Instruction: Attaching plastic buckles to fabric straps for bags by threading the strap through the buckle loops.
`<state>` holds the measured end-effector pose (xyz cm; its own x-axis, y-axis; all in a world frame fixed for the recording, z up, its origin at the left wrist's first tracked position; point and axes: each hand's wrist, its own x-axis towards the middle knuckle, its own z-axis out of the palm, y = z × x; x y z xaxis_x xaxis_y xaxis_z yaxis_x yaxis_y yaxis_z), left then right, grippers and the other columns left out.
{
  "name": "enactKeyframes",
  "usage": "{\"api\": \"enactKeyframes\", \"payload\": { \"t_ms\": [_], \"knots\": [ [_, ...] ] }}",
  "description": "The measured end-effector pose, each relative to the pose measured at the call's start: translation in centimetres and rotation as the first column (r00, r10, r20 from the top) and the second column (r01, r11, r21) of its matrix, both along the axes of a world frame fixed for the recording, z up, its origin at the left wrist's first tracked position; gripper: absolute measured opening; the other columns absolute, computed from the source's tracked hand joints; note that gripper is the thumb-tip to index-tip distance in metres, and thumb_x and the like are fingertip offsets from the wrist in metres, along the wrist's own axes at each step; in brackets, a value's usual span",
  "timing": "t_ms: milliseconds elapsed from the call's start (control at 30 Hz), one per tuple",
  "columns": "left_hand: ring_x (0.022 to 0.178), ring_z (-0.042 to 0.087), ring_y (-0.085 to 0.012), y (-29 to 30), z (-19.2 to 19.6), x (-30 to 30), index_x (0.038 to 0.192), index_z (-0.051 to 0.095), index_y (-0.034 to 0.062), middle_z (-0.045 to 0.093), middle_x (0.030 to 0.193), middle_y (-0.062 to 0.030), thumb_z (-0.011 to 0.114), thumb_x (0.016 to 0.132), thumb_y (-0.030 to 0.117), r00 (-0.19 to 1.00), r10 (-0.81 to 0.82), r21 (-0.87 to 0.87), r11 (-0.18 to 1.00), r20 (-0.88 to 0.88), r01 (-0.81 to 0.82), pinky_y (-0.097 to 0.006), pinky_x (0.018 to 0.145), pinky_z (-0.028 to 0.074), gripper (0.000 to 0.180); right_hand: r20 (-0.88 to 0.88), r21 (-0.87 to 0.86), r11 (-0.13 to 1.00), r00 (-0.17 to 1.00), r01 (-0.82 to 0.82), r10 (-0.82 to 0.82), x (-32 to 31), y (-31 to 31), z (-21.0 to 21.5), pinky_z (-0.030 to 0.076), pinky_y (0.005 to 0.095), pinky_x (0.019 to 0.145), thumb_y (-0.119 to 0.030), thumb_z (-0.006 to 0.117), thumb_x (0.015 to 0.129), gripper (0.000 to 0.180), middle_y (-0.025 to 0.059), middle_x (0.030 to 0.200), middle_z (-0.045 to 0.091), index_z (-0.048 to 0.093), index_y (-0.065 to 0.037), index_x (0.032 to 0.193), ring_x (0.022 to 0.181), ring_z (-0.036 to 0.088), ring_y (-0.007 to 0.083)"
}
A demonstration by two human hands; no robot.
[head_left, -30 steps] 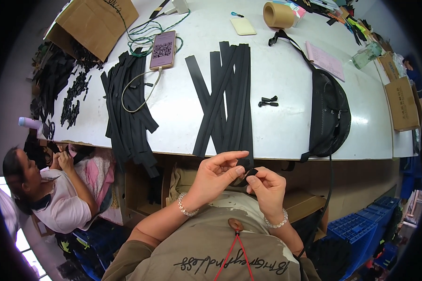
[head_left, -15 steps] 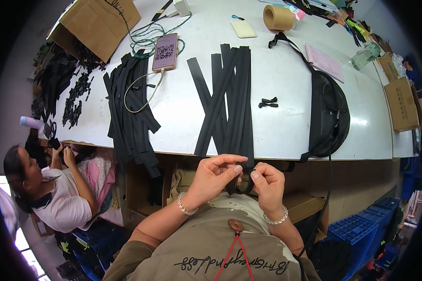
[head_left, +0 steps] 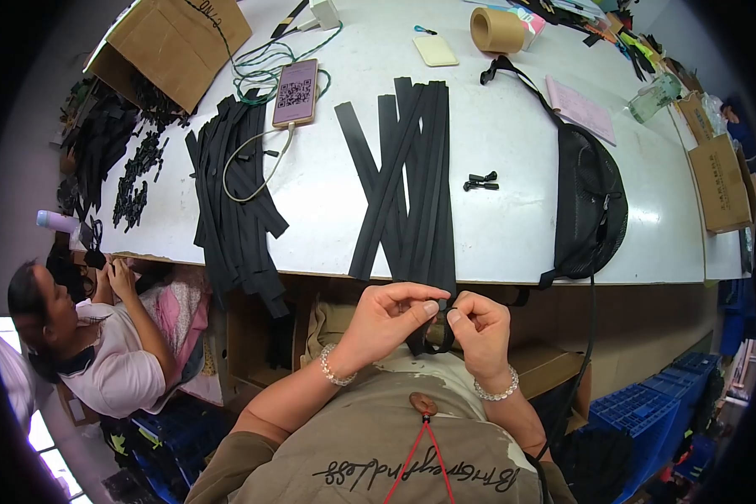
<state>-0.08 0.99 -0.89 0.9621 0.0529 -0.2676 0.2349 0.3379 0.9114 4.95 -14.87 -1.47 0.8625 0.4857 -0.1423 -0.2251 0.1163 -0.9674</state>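
Just off the table's front edge, my left hand (head_left: 393, 317) and my right hand (head_left: 482, 334) are close together, thumb and fingertips pinched. Between them a black strip (head_left: 433, 347), which looks like zipper tape, hangs in a loop below the fingers. Its upper part runs into the bundle of long black strips (head_left: 428, 185) lying on the table in front of me. A small dark bit shows at my right fingertips, too small to make out. Right of the bundle lie several small black zipper pulls (head_left: 481, 181).
A second pile of black strips (head_left: 235, 193) overhangs the edge at left, beside a phone (head_left: 296, 92) on a cable. Farther left are small black parts (head_left: 134, 181) and a tipped carton (head_left: 172, 50). A black waist bag (head_left: 588, 202) lies right. A co-worker (head_left: 101, 353) sits at left.
Both hands stay nearly in place. The strip's loop below the fingers shows slightly more, and my left fingers have shifted a little.
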Motion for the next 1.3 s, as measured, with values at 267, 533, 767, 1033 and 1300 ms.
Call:
{"api": "enactKeyframes", "payload": {
  "t_ms": [267, 533, 767, 1033, 1300],
  "knots": [
    [0.069, 0.056, -0.0046, 0.2, 0.1, 0.0, 0.101, 0.065, -0.0017, 0.063, 0.077, -0.0013, 0.059, 0.086, 0.002, 0.999, -0.035, 0.006, 0.999, -0.014, 0.035, -0.019, 0.062, 0.046, 0.016, 0.127, -0.089, 0.996, 0.992, 0.014, -0.002, 0.0, 0.0, 0.2, 0.026, 0.0175, 0.046, 0.004, 0.059, 0.080, 0.017, -0.0053, 0.064, 0.045, 0.051, -0.001, 0.065, 0.054, 0.035, -0.0008],
    [0.071, 0.055, -0.0037, 0.4, 0.0, 0.1, 0.099, 0.065, -0.0008, 0.062, 0.078, -0.0008, 0.060, 0.086, 0.002, 0.996, -0.083, 0.003, 0.997, -0.011, 0.083, -0.018, 0.063, 0.044, 0.014, 0.213, -0.114, 0.992, 0.977, 0.050, -0.025, -0.3, -0.1, 0.0, 0.027, 0.0188, 0.047, 0.005, 0.059, 0.079, 0.014, -0.0029, 0.066, 0.046, 0.052, -0.001, 0.067, 0.055, 0.036, 0.0013],
    [0.070, 0.054, -0.0032, 0.5, 0.6, 0.3, 0.097, 0.065, -0.0007, 0.062, 0.077, -0.0004, 0.060, 0.085, 0.002, 0.995, -0.103, 0.031, 0.994, 0.001, 0.103, -0.017, 0.062, 0.043, 0.013, 0.175, -0.071, 0.995, 0.983, 0.072, -0.059, -0.6, 0.0, 0.2, 0.029, 0.0187, 0.048, 0.005, 0.058, 0.081, 0.012, -0.0014, 0.068, 0.048, 0.055, 0.001, 0.071, 0.056, 0.039, 0.0025],
    [0.071, 0.053, -0.0028, 0.4, 1.4, 0.0, 0.098, 0.066, 0.0005, 0.062, 0.080, -0.0001, 0.063, 0.082, 0.001, 0.997, -0.075, 0.021, 0.997, -0.021, 0.076, -0.017, 0.063, 0.044, 0.016, -0.022, 0.044, 0.998, 0.999, 0.041, -0.040, -0.9, -0.3, -0.1, 0.031, 0.0182, 0.050, 0.001, 0.055, 0.087, 0.009, -0.0013, 0.072, 0.049, 0.056, 0.002, 0.078, 0.058, 0.040, 0.0023],
    [0.072, 0.052, -0.0039, 0.3, 1.8, 0.0, 0.101, 0.067, 0.0027, 0.060, 0.082, -0.0004, 0.067, 0.076, -0.002, 0.983, -0.089, 0.221, 0.974, 0.163, 0.051, -0.018, 0.064, 0.045, 0.025, -0.006, 0.051, 0.998, 0.999, -0.041, 0.042, -0.4, -1.1, 0.2, 0.035, 0.0181, 0.045, -0.001, 0.054, 0.088, 0.009, 0.0009, 0.073, 0.051, 0.057, 0.002, 0.080, 0.053, 0.043, 0.0033]
  ]
}}
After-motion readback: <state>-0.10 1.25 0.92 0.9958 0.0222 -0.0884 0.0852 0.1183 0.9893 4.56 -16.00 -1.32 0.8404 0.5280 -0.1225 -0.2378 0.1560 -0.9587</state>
